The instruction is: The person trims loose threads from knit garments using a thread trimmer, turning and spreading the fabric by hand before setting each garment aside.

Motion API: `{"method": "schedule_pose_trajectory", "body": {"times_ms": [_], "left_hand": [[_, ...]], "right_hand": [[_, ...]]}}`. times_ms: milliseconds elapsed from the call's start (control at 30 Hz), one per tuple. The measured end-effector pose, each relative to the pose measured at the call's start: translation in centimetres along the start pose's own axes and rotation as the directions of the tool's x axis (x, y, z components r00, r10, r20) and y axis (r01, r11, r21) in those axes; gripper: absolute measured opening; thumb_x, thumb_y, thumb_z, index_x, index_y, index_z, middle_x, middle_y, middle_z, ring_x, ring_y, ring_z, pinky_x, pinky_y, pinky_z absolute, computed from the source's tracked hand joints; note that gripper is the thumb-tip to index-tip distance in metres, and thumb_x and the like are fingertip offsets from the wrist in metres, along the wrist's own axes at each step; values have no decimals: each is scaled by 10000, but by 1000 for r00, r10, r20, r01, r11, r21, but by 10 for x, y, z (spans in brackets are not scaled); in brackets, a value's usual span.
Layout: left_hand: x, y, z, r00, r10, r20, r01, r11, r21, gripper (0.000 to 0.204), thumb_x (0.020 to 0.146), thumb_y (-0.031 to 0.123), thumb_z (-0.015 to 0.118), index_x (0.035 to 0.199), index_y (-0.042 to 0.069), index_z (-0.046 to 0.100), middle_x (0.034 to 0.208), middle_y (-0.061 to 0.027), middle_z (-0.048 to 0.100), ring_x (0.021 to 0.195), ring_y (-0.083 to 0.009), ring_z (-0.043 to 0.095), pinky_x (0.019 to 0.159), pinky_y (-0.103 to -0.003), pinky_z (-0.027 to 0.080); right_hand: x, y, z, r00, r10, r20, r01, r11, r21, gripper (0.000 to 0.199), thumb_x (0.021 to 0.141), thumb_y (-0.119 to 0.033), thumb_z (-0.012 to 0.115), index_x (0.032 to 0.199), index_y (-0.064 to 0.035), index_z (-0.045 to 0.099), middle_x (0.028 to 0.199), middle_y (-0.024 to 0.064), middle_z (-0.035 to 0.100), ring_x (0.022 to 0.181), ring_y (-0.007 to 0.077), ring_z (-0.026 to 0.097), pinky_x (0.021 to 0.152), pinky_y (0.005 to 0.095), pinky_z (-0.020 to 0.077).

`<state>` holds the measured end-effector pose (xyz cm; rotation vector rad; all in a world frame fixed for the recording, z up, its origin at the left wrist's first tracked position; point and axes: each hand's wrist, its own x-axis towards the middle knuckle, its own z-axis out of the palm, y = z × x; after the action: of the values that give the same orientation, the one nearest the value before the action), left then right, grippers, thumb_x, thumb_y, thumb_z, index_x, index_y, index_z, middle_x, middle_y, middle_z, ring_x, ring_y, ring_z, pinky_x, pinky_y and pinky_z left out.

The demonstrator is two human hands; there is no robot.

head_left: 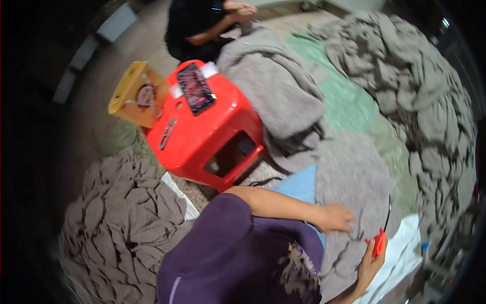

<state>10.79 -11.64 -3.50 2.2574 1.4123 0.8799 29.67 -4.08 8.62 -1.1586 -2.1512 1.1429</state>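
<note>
My left hand [334, 218] lies on a grey fleecy cloth [349, 172], palm down with the fingers stretched out. To its right, my right hand [370, 266] grips a small red tool [378, 244] at the cloth's right side. A thin dark rod or wire sticks up from the red part; the tool's exact kind cannot be made out. Light blue material [298, 185] shows under the cloth, beside my left forearm.
A red plastic stool [202, 131] stands ahead on the left, bearing a phone [195, 88]. Beside it is a yellow container [134, 93]. Grey cloth heaps [121, 223] lie left and right [405, 76]. Beyond the stool sits another person [195, 30], hands together.
</note>
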Motion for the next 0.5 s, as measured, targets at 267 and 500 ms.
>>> {"method": "schedule_pose_trajectory", "body": {"times_ms": [267,500], "left_hand": [[-7,-6,-90,901,-91,-424,-2,977,-214,117,704,81,619,818,71,597,796,-109,528,777,-276,580,599,-372,461],[-68,-70,-256,26,-202,-979,303,935,-185,179,843,-39,446,914,-22,609,853,-39,610,818,-148,567,758,-285,455]], "right_hand": [[-14,24,5,996,-66,59,74,987,-145,786,686,-38,738,1365,0,343,1287,123,451,1011,198,545,834,273,442],[-29,14,51,992,106,71,-114,985,125,929,583,31,762,1392,-54,314,1238,86,488,933,142,498,702,215,417]]}}
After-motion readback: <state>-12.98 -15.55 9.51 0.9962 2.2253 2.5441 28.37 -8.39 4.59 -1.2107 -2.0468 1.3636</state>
